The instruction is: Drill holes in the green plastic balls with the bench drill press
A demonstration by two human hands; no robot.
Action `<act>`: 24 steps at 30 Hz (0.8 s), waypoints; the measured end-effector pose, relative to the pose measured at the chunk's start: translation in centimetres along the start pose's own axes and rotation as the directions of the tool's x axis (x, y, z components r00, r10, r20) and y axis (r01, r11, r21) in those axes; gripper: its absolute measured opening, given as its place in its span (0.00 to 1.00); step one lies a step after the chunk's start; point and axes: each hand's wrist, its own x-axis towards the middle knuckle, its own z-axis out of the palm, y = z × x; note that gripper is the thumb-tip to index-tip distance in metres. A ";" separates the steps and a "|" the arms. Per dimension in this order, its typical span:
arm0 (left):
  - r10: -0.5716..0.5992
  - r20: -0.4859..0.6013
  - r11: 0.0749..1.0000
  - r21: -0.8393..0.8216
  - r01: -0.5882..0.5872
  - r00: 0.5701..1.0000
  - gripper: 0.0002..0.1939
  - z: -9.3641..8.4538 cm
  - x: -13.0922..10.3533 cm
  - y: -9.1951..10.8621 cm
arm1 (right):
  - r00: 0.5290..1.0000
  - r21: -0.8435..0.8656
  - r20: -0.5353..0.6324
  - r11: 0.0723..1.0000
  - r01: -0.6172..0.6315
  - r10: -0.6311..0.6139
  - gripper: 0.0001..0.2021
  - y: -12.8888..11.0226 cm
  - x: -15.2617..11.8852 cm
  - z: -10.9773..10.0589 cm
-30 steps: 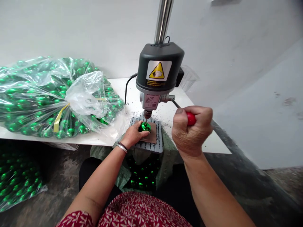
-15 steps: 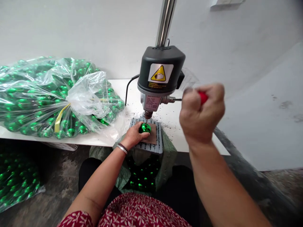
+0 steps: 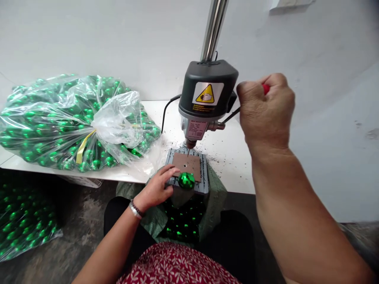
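Observation:
My right hand point(image 3: 266, 110) is wrapped round the red-knobbed lever point(image 3: 231, 115) of a small drill press point(image 3: 207, 92). Beneath its chuck, the thin drill bit point(image 3: 188, 152) hangs above a brown board point(image 3: 194, 162) with a hole, lying on the grooved metal base point(image 3: 204, 185). A shiny green ball point(image 3: 186, 180) is at the front edge of the board, apart from the bit. Just left of the ball is my left hand point(image 3: 158, 187), fingers spread and no longer round it. Whether a fingertip still touches the ball, I cannot tell.
A tied clear bag point(image 3: 59, 126) of green balls lies on the white table point(image 3: 237, 177). Between my knees, a green sack point(image 3: 217, 185) holds more balls. Another full bag point(image 3: 26, 221) sits on the floor at left. Dark shavings litter the tabletop around the base.
My left hand has let go of the green ball, which has moved off the middle of the board toward me. My right hand has risen with the lever, and the bit is clear of the ball.

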 end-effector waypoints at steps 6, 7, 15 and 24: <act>-0.252 -0.112 0.906 0.321 0.275 0.961 0.17 -7.3 -0.7 -2.5 | 0.999 0.025 -0.037 0.999 0.024 -0.023 0.13 0.1 0.0 0.3; -0.276 -0.199 0.831 0.442 0.337 0.940 0.18 -8.2 0.3 -3.3 | 0.999 0.032 -0.041 0.999 0.016 -0.014 0.13 0.0 0.0 0.3; -0.598 -0.199 0.361 0.798 0.483 0.776 0.23 -9.6 7.7 -5.8 | 1.000 0.038 -0.028 0.999 0.006 -0.005 0.13 0.2 0.0 0.1; -0.436 -0.206 0.900 -0.124 0.418 0.876 0.34 -7.7 -0.2 -1.0 | 0.998 0.036 -0.026 0.998 0.054 -0.053 0.18 0.5 -0.1 0.2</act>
